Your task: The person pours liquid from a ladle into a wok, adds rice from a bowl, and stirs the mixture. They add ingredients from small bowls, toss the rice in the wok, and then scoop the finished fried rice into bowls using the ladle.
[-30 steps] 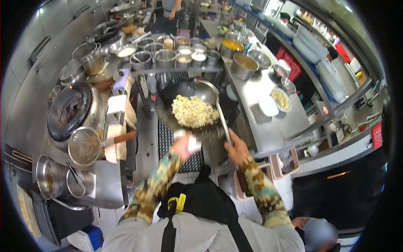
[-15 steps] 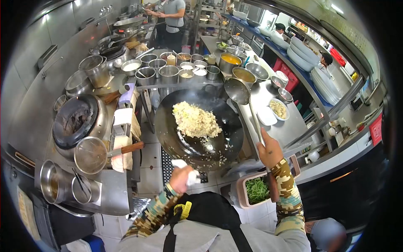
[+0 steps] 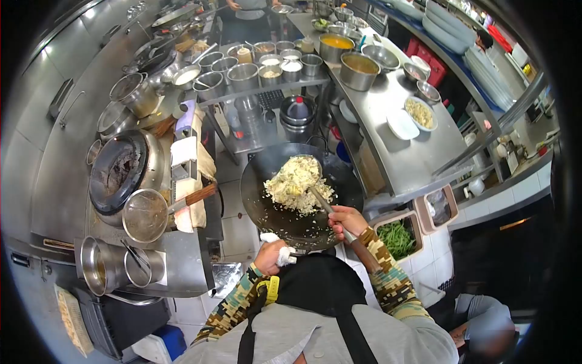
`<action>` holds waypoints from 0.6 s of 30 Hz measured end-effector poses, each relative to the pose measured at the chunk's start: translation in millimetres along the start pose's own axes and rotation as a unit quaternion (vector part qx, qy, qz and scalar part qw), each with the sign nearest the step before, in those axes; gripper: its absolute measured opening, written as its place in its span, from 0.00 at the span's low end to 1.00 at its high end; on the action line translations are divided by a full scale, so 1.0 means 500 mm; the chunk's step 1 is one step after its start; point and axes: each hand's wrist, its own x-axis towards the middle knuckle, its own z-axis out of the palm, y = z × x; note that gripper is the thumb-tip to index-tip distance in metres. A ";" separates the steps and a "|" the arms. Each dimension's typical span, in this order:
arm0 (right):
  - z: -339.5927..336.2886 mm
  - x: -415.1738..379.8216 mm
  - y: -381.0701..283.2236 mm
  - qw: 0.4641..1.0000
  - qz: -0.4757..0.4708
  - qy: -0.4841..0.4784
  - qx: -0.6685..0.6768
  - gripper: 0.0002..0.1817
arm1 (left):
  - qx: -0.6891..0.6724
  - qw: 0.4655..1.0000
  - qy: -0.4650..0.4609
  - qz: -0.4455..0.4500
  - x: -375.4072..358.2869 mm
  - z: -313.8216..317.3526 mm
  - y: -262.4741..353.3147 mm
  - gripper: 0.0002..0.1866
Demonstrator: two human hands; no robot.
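A dark wok (image 3: 254, 206) is in front of my body with fried rice (image 3: 294, 182) in it. My left hand (image 3: 269, 257) is closed round a white cloth (image 3: 286, 255) at the wok's near edge. My right hand (image 3: 348, 222) grips the handle of a ladle (image 3: 321, 201). The ladle's bowl is in the rice, heaped with it, so most of the bowl is hidden. Loose grains lie on the wok's near wall.
Metal pots of ingredients stand on a shelf (image 3: 267, 90) beyond the wok. A strainer (image 3: 145, 216) lies on the left counter. At right are a plate of rice (image 3: 419, 114) and a bin of greens (image 3: 395, 239). A person (image 3: 245, 6) stands at the far end.
The ladle has come down from above the right counter into the rice, and my right hand has moved left with it. The wok is nearer my body and the view has shifted.
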 end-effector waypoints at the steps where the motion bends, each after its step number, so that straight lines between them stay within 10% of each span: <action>1: -0.013 -0.015 0.002 1.000 0.001 0.006 -0.003 0.08 | 0.001 1.000 0.004 -0.021 -0.002 -0.003 -0.010 0.10; 7: -0.062 -0.157 -0.027 0.995 -0.076 -0.030 -0.053 0.29 | 0.059 0.997 0.016 -0.040 -0.046 0.084 0.022 0.10; 18: -0.137 -0.136 -0.049 0.989 -0.031 -0.076 0.123 0.19 | 0.137 0.990 -0.024 -0.032 -0.038 0.169 0.067 0.12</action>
